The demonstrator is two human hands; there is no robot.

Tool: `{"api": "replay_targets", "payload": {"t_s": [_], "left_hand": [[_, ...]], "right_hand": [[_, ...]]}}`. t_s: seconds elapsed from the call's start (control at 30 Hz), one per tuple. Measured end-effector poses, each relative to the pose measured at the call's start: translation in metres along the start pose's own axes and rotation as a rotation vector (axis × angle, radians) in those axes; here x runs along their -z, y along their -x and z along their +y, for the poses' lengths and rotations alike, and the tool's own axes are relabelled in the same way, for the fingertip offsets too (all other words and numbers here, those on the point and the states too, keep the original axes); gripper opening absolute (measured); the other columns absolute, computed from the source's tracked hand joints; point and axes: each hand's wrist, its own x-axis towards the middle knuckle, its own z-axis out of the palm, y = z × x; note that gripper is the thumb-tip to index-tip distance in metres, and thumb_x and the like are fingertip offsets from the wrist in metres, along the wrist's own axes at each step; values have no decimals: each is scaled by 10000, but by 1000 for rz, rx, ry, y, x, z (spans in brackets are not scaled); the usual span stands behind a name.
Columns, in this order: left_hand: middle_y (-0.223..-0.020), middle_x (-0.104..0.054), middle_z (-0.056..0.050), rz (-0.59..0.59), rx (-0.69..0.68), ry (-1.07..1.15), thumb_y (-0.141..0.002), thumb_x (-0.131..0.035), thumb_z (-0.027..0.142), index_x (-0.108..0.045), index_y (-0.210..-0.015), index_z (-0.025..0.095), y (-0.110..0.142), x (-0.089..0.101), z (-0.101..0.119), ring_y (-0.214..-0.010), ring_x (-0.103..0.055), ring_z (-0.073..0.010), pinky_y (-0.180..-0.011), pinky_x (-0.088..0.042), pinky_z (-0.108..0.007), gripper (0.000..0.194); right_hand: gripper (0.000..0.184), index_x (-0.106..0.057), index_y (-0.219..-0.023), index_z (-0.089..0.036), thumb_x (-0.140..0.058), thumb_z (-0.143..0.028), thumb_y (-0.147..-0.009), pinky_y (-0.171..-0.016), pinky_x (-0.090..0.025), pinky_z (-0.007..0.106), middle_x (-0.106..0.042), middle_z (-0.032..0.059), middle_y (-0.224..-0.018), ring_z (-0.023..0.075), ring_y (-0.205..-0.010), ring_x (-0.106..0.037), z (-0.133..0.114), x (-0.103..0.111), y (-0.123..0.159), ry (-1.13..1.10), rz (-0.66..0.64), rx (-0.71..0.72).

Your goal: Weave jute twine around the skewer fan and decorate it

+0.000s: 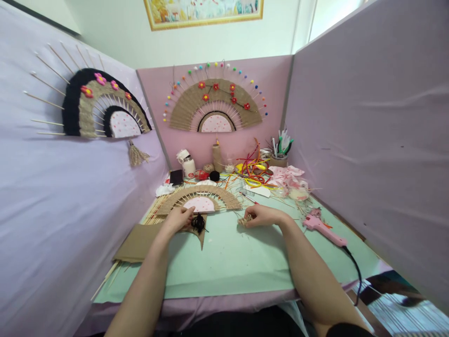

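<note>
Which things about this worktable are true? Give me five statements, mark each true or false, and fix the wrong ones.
1. The right hand has a small beige fibrous bundle at its fingertips. True.
2. A tangled bunch of black yarn is beside the left hand. True.
3. The pink glue gun with a black cord lies to the left of the left hand. False: the glue gun lies to the right of the right hand.
4. The tan arched fan on the pink back panel bears blue flowers. False: the fan's flowers are red with yellow centres.
5. A tan fringed tassel hangs below the black-and-tan arched fan on the left. True.
</note>
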Motion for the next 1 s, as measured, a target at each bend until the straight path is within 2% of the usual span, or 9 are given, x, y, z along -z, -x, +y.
{"api": "replay_targets", "payload": {"t_s": [0.1,0.17,0.27,0.4,0.53,0.63,0.73,0.87,1.0], "left_hand": [[-840,-683,-120,152,-342,-197,-749,-593,369,-654,-755,167,18,-17,15,-777,-620,-251,-727,-474,-377,210],[-1010,-660,-99,-29,-535,-135,-740,-591,293,-646,-954,185,28,-39,27,-786,-621,-202,-751,-476,-336,246],[-1269,-527,-105,-456,-672,-43,-683,-583,168,-482,-1265,236,36,-76,40,-736,-626,-144,-686,-488,-274,594],[-1119,-608,-97,-625,-640,-60,-663,-542,96,-364,-1354,208,30,-105,40,-678,-621,-128,-610,-461,-231,722],[-805,-636,-35,-443,-655,-105,-683,-535,131,-527,-1173,141,20,-113,28,-696,-588,-145,-648,-448,-249,490],[-1052,-606,-91,-361,-656,-20,-673,-508,103,-548,-1125,154,20,-115,25,-684,-571,-119,-646,-451,-256,457],[-1139,-579,-124,-555,-539,193,-656,-480,64,-396,-1287,177,24,-117,30,-629,-587,-99,-591,-451,-242,647],[-843,-654,-58,-787,-344,369,-685,-476,106,-303,-1320,161,31,-114,37,-582,-592,-109,-560,-438,-230,660],[-593,-554,45,-556,-322,319,-719,-535,216,-445,-1184,157,30,-109,35,-497,-488,-91,-513,-370,-201,477]], "right_hand": [[251,-611,-810,-163,-629,-368,-666,-498,-313,202,-541,-23,-677,99,-603,-446,-3,-1,0,-47,11,17],[253,-608,-832,-164,-618,-359,-673,-500,-316,203,-542,-26,-670,98,-594,-446,-3,-2,-1,-87,12,38],[261,-606,-848,-162,-611,-351,-668,-518,-331,209,-548,-25,-673,103,-598,-454,-1,-2,-3,-140,13,87],[254,-599,-828,-163,-612,-357,-666,-539,-342,214,-548,-25,-688,109,-618,-463,4,-1,-3,-178,9,166],[244,-560,-736,-165,-624,-388,-660,-495,-308,210,-493,-39,-611,96,-563,-418,7,1,-1,-175,13,107],[263,-560,-747,-169,-633,-408,-664,-506,-318,212,-488,-41,-610,97,-563,-414,3,2,2,-238,3,116],[282,-576,-815,-165,-626,-416,-698,-553,-348,220,-522,-22,-671,107,-609,-443,-3,2,2,-313,36,201],[277,-580,-832,-159,-614,-411,-723,-550,-332,226,-499,-21,-665,107,-602,-421,-5,0,-1,-300,222,212],[219,-563,-728,-160,-627,-365,-685,-532,-302,230,-463,-33,-614,102,-570,-381,1,1,-5,-191,411,88]]}}
